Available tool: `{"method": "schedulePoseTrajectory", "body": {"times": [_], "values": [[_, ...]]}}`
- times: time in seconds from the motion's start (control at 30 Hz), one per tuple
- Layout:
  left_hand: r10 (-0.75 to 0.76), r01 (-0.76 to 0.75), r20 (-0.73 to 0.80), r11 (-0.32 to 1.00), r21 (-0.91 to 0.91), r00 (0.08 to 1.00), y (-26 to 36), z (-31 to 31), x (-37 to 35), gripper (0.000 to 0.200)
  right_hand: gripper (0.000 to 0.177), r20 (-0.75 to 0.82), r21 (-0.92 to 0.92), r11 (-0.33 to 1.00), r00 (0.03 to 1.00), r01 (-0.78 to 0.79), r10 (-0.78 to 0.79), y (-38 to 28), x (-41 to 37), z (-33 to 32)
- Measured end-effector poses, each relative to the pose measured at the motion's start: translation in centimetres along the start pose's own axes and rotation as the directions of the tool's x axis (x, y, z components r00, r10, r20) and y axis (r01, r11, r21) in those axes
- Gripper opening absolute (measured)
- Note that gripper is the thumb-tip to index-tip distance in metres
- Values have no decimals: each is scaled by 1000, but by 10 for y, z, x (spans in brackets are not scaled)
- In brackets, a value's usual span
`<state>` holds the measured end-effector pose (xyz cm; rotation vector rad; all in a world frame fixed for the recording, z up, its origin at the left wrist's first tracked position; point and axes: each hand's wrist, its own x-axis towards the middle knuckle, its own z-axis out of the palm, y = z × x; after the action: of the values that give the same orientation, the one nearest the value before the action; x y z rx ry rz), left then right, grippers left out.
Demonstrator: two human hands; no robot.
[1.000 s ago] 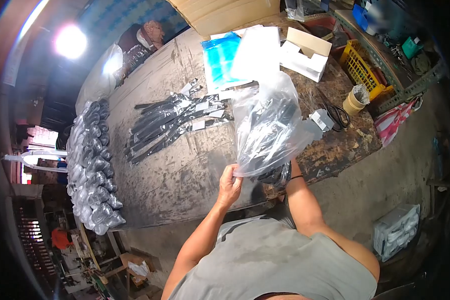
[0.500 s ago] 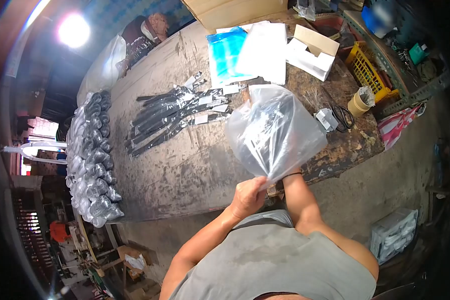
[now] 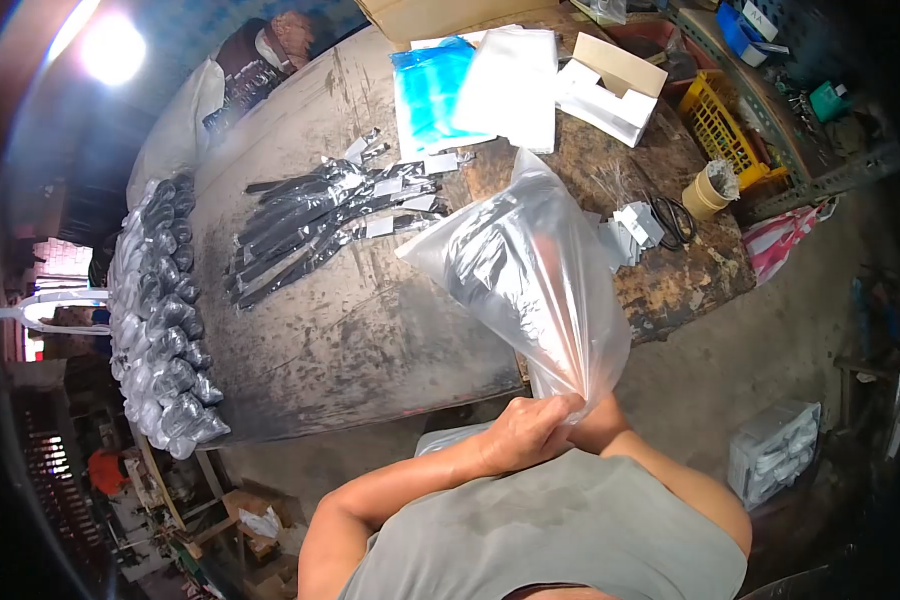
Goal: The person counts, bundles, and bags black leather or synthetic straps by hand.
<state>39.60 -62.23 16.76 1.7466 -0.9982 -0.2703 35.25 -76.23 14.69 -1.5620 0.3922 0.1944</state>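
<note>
My left hand [image 3: 525, 435] is closed around the gathered neck of a large clear plastic bag [image 3: 530, 270] close to my chest. The bag billows up over the near table edge, and dark items show faintly through it. My right forearm [image 3: 620, 440] reaches the same bag neck, but the right hand is hidden behind the left hand and the plastic. On the worn table [image 3: 370, 330] beyond lies a spread of black strap-like pieces with white tags [image 3: 330, 215].
A long row of bagged dark bundles [image 3: 160, 310] lines the table's left edge. Blue bags [image 3: 425, 90], white sheets [image 3: 510, 85] and an open box [image 3: 610, 90] lie at the far end. Scissors [image 3: 675, 220], a roll [image 3: 710, 190] and a yellow crate [image 3: 720, 125] are right. A white crate [image 3: 775, 465] stands on the floor.
The bag neck has been drawn down from the table edge toward my chest. My left hand went from pinching the rim to gripping the gathered neck. The bag now stands taller and tilts left.
</note>
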Motion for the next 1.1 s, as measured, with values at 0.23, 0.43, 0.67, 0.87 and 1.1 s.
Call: {"method": "schedulePoseTrajectory", "body": {"times": [0.23,0.43,0.67,0.87,1.1], "values": [[-157,138,-162,983,-118,974,18,-58,6,24,48,60,-156,938,951,309,-304,14,22,30],[-475,221,-366,801,-557,800,9,-203,36,15,54,-454,108,989,881,-97,135,-26,222,114],[-393,187,-395,864,-467,830,-15,-286,27,15,58,-216,-660,734,895,160,-389,-80,226,99],[-381,244,-363,897,-370,850,-17,-311,33,20,108,578,-531,463,703,709,-414,-153,106,115],[-194,216,-174,969,118,965,-12,-307,35,14,112,221,-663,305,568,684,-793,-112,169,185]]}}
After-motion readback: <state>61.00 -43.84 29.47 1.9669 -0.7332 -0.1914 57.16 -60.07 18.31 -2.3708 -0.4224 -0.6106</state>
